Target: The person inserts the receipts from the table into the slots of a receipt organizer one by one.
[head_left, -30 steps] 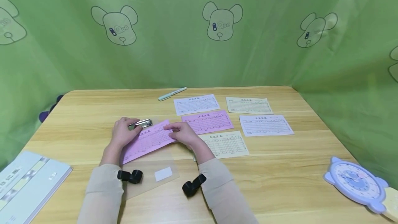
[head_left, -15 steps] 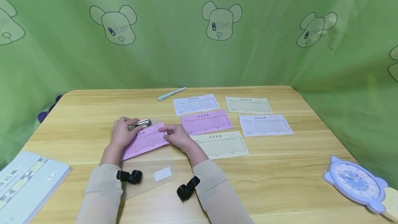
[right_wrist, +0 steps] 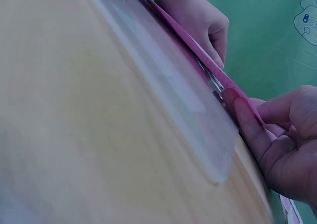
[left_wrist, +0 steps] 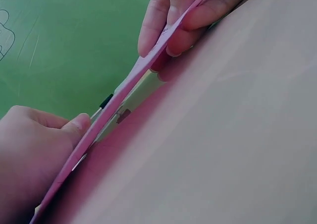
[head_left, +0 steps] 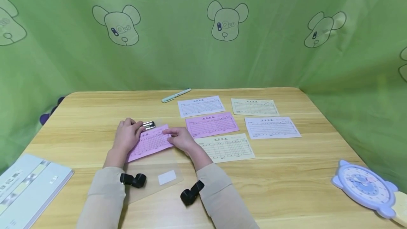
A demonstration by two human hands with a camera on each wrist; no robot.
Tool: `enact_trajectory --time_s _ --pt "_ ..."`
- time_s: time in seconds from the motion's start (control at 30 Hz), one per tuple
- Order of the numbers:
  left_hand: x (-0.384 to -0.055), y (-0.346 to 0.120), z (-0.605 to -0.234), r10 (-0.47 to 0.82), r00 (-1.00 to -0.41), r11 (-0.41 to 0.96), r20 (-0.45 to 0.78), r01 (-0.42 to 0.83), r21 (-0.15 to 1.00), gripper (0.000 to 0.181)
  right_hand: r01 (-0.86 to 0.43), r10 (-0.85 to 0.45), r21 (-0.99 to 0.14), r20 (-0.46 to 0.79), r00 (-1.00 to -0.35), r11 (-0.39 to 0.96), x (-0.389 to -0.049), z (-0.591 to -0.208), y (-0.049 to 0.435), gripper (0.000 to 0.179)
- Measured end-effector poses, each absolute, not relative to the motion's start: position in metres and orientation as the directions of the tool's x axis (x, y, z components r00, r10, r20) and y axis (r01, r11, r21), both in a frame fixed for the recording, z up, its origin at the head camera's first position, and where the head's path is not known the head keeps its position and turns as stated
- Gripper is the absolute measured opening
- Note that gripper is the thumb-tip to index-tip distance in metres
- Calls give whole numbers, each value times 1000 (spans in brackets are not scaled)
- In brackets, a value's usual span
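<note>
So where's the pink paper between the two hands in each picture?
Head: the pink paper is left of centre, below the middle.
Left wrist: it's seen nearly edge-on, a strip slanting from bottom left to top.
Right wrist: a thin strip slanting from the top down to the right.
Shared landmark: the right hand, pinching its edge in all three.

Right hand (right_wrist: 292, 152) pinches near end of pink paper sheet (right_wrist: 200, 53), digits on both faces. Sheet seen nearly edge-on, running toward upper left. Left hand (right_wrist: 195, 18) on sheet's far side, fingers bent down near metal clip (right_wrist: 214, 80); contact unclear. Clip shows between sheet and translucent board (right_wrist: 210, 154) with rounded corner. Blurred wood-grain tabletop (right_wrist: 89, 115) fills left. Behind, green curtain (right_wrist: 267, 35) with line-drawn bear head (right_wrist: 308, 25).
</note>
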State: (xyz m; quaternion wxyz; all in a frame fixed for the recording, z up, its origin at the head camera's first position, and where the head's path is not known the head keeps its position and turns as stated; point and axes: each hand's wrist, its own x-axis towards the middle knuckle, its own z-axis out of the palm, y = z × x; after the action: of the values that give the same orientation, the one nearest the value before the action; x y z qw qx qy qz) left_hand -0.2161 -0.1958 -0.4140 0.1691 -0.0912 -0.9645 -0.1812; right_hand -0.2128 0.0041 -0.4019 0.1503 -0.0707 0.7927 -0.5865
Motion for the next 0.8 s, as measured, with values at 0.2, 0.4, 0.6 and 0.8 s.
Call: enact_trajectory --time_s 0.2,0.4,0.6,0.8 --pt "-216 -195 -412 117 -922 913 368 245 326 28 108 -257 -959 -177 -950 261 -213 -401 1 33" --pt "-216 -196 -412 101 -924 906 370 239 350 28 93 -229 -955 -162 -960 283 -217 -399 -3 32" --pt "-214 -195 -410 94 -905 888 414 265 376 31 186 -191 -964 -223 -956 192 -221 -398 -8 29" --pt "-216 -196 -414 100 -905 883 415 272 382 29 184 -160 -963 -217 -963 199 -224 -397 -14 25"
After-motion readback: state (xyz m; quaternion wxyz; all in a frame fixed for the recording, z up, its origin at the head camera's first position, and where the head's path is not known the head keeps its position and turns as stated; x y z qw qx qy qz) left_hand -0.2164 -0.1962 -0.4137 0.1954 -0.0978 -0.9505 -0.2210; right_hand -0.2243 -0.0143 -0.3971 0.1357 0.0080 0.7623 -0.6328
